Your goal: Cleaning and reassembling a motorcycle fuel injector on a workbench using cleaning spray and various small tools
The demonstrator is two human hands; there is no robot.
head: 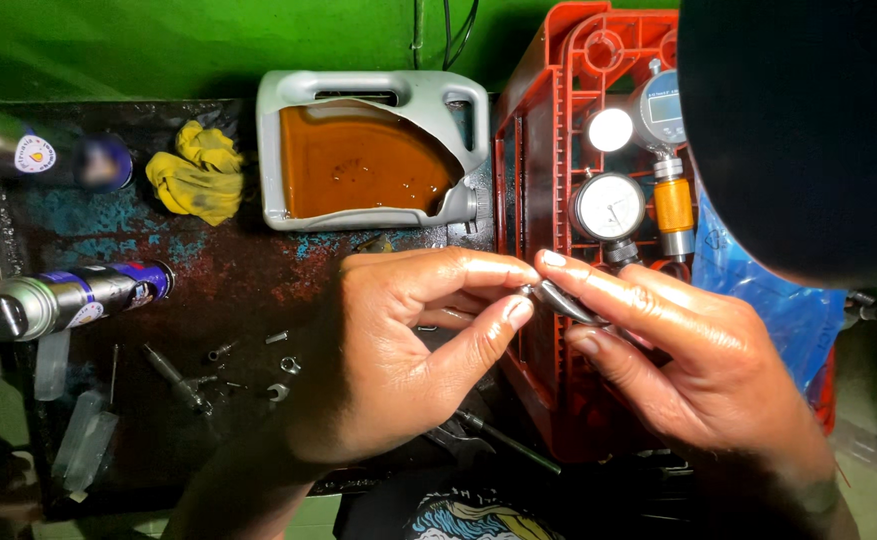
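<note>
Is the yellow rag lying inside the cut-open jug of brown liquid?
No, the yellow rag lies on the bench left of the jug.

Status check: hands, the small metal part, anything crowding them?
Left hand and right hand both pinch the small metal part, fingers meeting above the red crate. Gauges close behind; cut-open jug of brown oil beyond.

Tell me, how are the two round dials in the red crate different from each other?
The upper gauge has a plain bright white face, too glared to read, while the lower gauge has a greyer face with visible markings and a needle. The upper gauge looks smaller; the lower gauge looks bigger, with a wider metal rim. The lower gauge sits nearer the right hand. Both are round, metal-edged, and lie in the red crate.
</note>
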